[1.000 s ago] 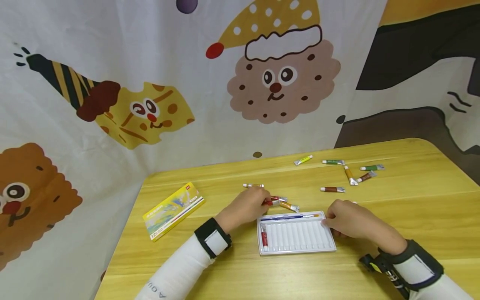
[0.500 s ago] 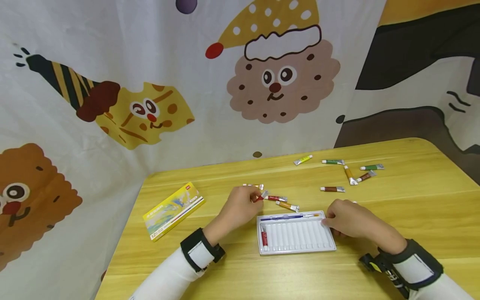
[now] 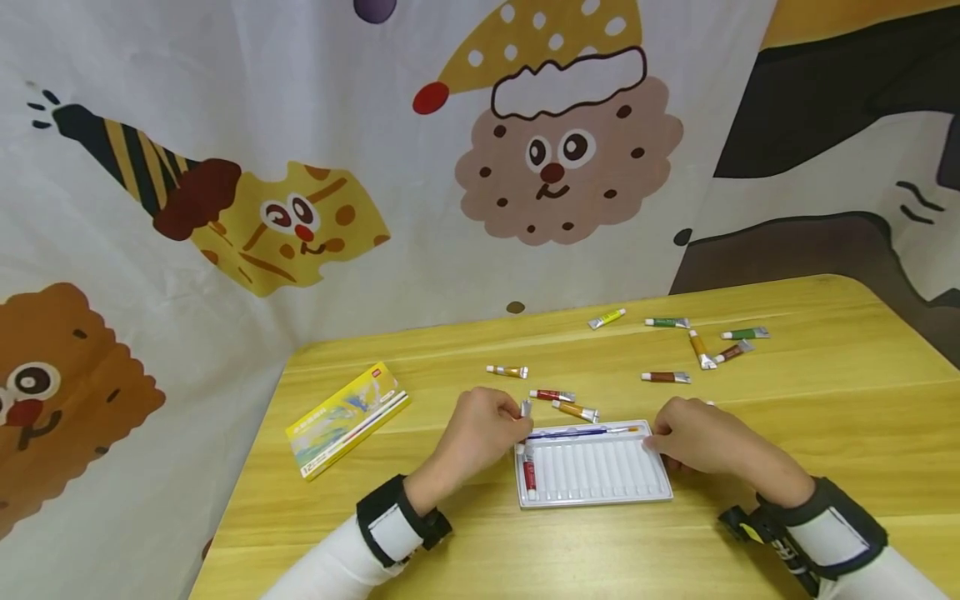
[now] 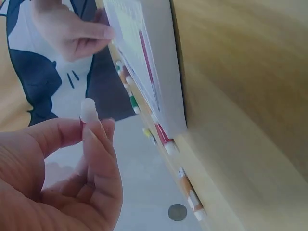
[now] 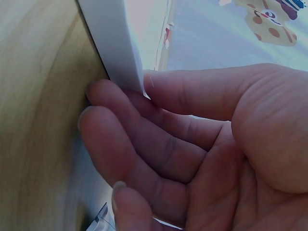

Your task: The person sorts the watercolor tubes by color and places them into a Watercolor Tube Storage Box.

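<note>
A white-capped red paint tube [image 4: 88, 111] is pinched between the thumb and forefinger of my left hand [image 3: 478, 429], over the left end of the white plastic paint tray [image 3: 600, 471]. Inside the tray, another red paint tube [image 3: 529, 479] lies in the leftmost slot, and a blue-handled paintbrush [image 3: 577, 432] lies along the back groove. My right hand [image 3: 699, 437] grips the tray's right edge; in the right wrist view the thumb presses the rim of the tray wall [image 5: 108, 38] with fingers curled beside it.
Behind the tray lie a red tube [image 3: 552, 396], an orange tube [image 3: 576, 412] and an ochre tube [image 3: 507, 372]. Several green, brown and yellow tubes, including a brown tube [image 3: 665, 377], are scattered at the back right. A yellow paint box [image 3: 348, 421] lies at left.
My left hand has picked the red tube up from behind the tray, drawn it left, then brought it to the tray's left end, turning it cap-down. My right hand stays at the tray.
</note>
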Available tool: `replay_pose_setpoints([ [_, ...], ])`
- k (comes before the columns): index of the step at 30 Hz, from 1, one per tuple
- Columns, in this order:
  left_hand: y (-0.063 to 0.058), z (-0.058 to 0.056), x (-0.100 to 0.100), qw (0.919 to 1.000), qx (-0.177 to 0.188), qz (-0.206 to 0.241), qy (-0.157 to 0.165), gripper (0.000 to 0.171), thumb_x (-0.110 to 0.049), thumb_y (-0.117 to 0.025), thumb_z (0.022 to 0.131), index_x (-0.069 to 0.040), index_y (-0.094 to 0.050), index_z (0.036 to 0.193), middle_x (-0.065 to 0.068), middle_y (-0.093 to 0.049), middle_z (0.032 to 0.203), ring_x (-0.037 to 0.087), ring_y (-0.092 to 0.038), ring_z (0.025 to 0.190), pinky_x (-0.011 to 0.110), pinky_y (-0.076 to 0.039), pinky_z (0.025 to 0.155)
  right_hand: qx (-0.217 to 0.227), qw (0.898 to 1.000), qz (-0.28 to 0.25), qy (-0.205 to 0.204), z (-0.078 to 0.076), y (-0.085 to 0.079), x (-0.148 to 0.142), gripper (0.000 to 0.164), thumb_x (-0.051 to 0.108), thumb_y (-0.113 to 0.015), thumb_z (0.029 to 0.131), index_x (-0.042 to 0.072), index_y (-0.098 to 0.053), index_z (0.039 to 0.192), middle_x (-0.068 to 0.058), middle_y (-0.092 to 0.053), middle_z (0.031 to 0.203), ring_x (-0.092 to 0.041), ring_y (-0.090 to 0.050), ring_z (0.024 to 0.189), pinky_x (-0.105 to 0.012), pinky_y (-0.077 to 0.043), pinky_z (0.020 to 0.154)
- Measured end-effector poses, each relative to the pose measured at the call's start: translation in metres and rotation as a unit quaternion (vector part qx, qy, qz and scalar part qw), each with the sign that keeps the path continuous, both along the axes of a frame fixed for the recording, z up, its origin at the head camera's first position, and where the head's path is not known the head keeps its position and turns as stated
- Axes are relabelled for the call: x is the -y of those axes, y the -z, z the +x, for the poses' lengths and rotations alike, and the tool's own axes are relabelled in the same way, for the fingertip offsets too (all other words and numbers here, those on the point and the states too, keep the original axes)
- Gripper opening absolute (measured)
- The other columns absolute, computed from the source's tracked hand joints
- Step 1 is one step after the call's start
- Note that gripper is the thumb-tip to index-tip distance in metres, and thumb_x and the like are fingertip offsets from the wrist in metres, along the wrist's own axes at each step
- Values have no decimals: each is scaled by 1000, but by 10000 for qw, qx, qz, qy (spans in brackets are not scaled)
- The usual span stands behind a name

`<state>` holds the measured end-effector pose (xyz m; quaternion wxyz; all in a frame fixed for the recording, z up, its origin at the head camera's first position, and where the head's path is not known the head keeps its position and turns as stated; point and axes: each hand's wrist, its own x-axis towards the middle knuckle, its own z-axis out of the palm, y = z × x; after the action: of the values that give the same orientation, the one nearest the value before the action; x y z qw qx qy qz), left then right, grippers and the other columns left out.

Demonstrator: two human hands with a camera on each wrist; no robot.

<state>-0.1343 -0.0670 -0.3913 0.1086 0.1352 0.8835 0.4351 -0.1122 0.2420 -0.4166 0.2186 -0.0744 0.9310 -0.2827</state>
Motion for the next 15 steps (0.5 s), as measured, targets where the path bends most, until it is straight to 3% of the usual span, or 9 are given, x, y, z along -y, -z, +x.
replay_pose_setpoints([
  [8,0,16,-7,9982,528,-266,111,40,-7,-73,87,-11,-55,51,-8,-45,41,6,-42,35,21,-25,37,23,10000,-25,14,0,0,0,27,16,-70,100,13,-67,74,-1,-61,65,-15,-55,57,-29,-41,53],
  [15,8,20,-9,9952,793,-532,200,44,-7,-72,86,-13,-49,49,-7,-45,39,7,-42,30,20,-25,34,31,10000,8,41,1,-2,1,25,15,-70,100,13,-67,75,-1,-61,65,-15,-55,57,-29,-41,53],
])
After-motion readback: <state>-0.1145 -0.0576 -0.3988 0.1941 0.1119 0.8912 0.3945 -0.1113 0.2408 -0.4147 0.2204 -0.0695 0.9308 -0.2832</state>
